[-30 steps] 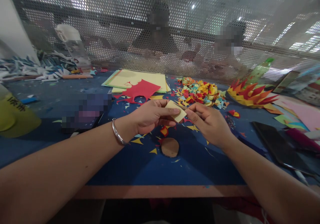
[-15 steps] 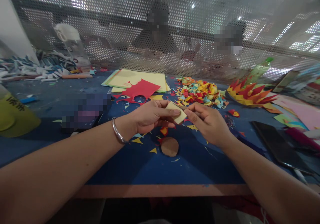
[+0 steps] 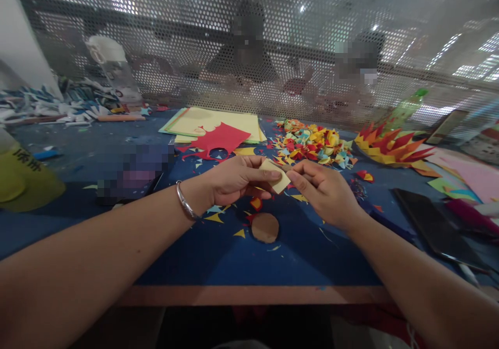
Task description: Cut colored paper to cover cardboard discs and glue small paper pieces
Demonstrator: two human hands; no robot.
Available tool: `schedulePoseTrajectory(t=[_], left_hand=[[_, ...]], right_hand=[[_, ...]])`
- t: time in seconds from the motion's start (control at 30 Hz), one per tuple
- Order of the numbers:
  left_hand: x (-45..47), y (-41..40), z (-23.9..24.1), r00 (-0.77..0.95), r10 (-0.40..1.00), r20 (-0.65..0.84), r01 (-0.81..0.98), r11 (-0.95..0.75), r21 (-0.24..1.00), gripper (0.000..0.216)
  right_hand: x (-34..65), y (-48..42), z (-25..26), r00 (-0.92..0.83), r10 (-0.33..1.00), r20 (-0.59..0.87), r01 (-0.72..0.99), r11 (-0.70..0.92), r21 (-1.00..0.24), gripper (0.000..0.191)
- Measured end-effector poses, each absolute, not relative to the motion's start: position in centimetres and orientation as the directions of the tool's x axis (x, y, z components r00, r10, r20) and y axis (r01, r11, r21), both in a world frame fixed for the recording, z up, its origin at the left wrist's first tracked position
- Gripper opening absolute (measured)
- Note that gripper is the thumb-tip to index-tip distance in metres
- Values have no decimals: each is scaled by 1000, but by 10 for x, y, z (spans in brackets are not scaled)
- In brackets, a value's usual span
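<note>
My left hand (image 3: 245, 180) pinches a small pale-yellow piece of paper (image 3: 279, 181) between thumb and fingers. My right hand (image 3: 323, 190) is closed on a narrow metallic tool (image 3: 281, 166), which looks like scissors; its handles are hidden in the fingers. The tool meets the upper edge of the paper. Below the hands, a round brown cardboard disc (image 3: 265, 228) lies on the blue tabletop, with a small red-and-orange piece (image 3: 255, 203) just above it. Yellow, red and light-blue paper scraps (image 3: 215, 217) are scattered around.
Beyond my hands lie a red cut sheet (image 3: 222, 140) on stacked pale paper (image 3: 226, 117) and a heap of coloured paper bits (image 3: 315, 144). To the right are a flame-coloured paper piece (image 3: 393, 149) and a black phone (image 3: 440, 229). A perforated screen (image 3: 175, 53) stands behind.
The metallic tool shows a little more along the paper's upper edge. Both hands stay in nearly the same place, and the view has shifted very slightly.
</note>
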State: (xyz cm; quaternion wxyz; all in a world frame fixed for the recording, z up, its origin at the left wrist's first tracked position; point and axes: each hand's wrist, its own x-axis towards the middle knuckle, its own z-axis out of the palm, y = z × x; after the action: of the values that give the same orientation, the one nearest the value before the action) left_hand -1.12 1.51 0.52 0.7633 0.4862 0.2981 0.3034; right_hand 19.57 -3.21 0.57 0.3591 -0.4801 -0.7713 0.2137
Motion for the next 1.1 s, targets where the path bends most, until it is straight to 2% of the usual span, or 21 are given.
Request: schedulePoseTrajectory(t=[0.33,0.67,0.93,1.1], left_hand=[[-14,17,5,661,729,-179,-105,326,940,7],[-13,17,5,681,711,-175,-105,331,938,6],[-12,15,5,682,709,-180,-94,329,940,8],[-15,13,11,683,704,-192,-2,265,964,11]], right_hand=[[197,-33,6,-287,895,341,595,446,-669,34],[196,-32,5,-293,897,331,569,442,-693,33],[196,-33,5,-299,893,336,596,450,-666,32],[196,-32,6,-284,888,361,607,458,-649,33]])
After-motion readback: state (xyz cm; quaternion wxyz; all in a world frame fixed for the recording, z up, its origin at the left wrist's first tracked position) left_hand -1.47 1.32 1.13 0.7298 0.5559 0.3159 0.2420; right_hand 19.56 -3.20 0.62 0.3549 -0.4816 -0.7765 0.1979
